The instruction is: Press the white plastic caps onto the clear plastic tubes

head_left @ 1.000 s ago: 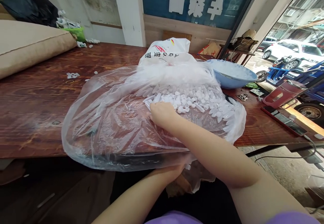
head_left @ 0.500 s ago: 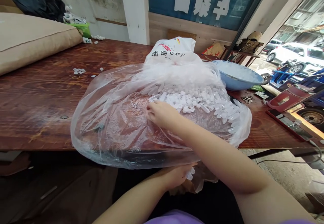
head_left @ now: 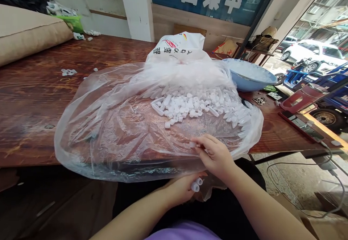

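Observation:
A large clear plastic bag (head_left: 108, 131) lies spread over the wooden table (head_left: 32, 99), with a heap of small white plastic caps and tubes (head_left: 195, 104) in its far half. My right hand (head_left: 214, 155) hovers over the bag's near edge, fingers pinched on one small white cap (head_left: 192, 144). My left hand (head_left: 182, 189) is below the table edge, curled round a few small white tubes (head_left: 196, 185). One loose cap (head_left: 167, 125) lies apart from the heap.
A printed white bag (head_left: 178, 48) stands behind the heap. A light blue bowl (head_left: 250, 77) sits at the right, with a red holder (head_left: 301, 99) and a dark flat device (head_left: 301, 124) beyond it. A tan cushion (head_left: 27, 33) lies far left. Scattered white bits (head_left: 67, 72) dot the table.
My right hand has drawn back from the heap to the bag's near edge with a cap pinched in it. My left hand now shows white tubes below the edge.

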`<state>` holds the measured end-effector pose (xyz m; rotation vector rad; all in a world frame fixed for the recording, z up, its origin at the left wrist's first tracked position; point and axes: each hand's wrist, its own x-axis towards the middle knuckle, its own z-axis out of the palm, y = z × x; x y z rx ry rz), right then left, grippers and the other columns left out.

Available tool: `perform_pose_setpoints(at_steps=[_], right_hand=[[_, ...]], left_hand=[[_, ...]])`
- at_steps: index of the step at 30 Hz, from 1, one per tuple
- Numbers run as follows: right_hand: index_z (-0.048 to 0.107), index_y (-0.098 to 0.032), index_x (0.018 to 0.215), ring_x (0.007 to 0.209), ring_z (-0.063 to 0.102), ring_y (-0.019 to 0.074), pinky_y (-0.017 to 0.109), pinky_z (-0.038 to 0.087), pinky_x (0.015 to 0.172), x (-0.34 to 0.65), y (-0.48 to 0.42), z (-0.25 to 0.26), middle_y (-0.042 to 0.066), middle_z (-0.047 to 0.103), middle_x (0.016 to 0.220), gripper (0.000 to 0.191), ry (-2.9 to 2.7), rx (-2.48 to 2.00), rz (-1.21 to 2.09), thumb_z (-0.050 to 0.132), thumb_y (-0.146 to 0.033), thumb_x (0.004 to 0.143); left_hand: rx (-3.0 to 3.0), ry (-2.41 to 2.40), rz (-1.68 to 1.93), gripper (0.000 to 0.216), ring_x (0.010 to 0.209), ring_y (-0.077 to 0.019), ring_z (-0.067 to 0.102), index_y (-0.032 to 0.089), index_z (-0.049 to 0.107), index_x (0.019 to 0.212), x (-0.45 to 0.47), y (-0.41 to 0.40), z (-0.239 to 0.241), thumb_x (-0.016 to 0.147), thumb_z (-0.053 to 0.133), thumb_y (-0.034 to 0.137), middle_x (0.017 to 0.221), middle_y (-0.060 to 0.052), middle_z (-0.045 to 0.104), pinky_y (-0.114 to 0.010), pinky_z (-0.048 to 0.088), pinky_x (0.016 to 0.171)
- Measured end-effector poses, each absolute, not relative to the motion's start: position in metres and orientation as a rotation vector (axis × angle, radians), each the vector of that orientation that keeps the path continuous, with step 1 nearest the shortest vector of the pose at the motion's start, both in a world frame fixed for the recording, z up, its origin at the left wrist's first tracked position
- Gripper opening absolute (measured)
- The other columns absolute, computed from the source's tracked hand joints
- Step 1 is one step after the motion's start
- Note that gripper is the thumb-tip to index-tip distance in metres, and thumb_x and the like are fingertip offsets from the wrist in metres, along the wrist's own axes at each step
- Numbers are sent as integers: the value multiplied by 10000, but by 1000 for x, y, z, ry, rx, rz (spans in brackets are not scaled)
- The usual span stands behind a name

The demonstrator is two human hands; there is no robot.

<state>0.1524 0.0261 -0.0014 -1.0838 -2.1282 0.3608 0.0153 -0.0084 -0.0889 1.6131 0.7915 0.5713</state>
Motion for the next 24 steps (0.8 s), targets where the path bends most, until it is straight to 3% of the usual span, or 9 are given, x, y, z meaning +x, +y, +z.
perform_pose_setpoints(at_steps=[3, 7, 10, 14, 19, 24], right_hand=[[573, -203, 1020, 744, 585, 152, 274, 501, 688, 168, 9, -6, 45, 610, 806, 187, -2059, -1134, 432, 485, -173, 858], [562, -236, 1098, 814, 591, 147, 269, 516, 708, 181, -21, -14, 60, 584, 908, 264, -2064, -1115, 647, 444, -160, 875], [592, -229, 1052, 883, 604, 153, 272, 526, 752, 185, -39, -20, 74, 608, 962, 240, -2007, -1115, 855, 455, -151, 870], [581, -239, 1111, 1016, 596, 167, 315, 504, 861, 190, -47, -24, 81, 638, 1104, 290, -1970, -1046, 994, 466, -135, 866], [571, -266, 1142, 1064, 576, 139, 290, 491, 883, 193, -48, -27, 62, 625, 1156, 346, -1956, -990, 958, 435, -91, 877], [596, -275, 1079, 995, 605, 135, 266, 518, 815, 196, -48, -28, 58, 635, 1105, 285, -1887, -940, 1042, 509, -113, 862]], left_hand=[[1560, 797, 422, 238, 770, -180, 555, 170, 576, 1020, 16, -14, -76, 826, 484, 272, 910, -81, 649, -310, 434, 732], [1256, 616, 263, 376, 555, -97, 465, 148, 465, 1021, 10, -19, -52, 803, 538, 445, 816, -57, 626, -210, 370, 510], [1267, 566, 192, 416, 552, -78, 447, 148, 536, 953, 6, -18, -43, 772, 555, 522, 751, -10, 581, -189, 354, 511], [1197, 581, 170, 433, 463, -53, 345, 128, 578, 719, 6, -15, -44, 732, 583, 560, 534, 55, 422, -177, 249, 433], [943, 541, 218, 434, 425, -33, 294, 112, 568, 783, 5, -14, -46, 695, 645, 531, 577, 24, 502, -186, 166, 394], [803, 537, 246, 407, 425, -24, 272, 114, 514, 650, 2, -15, -44, 690, 676, 485, 535, 43, 420, -192, 137, 387]])
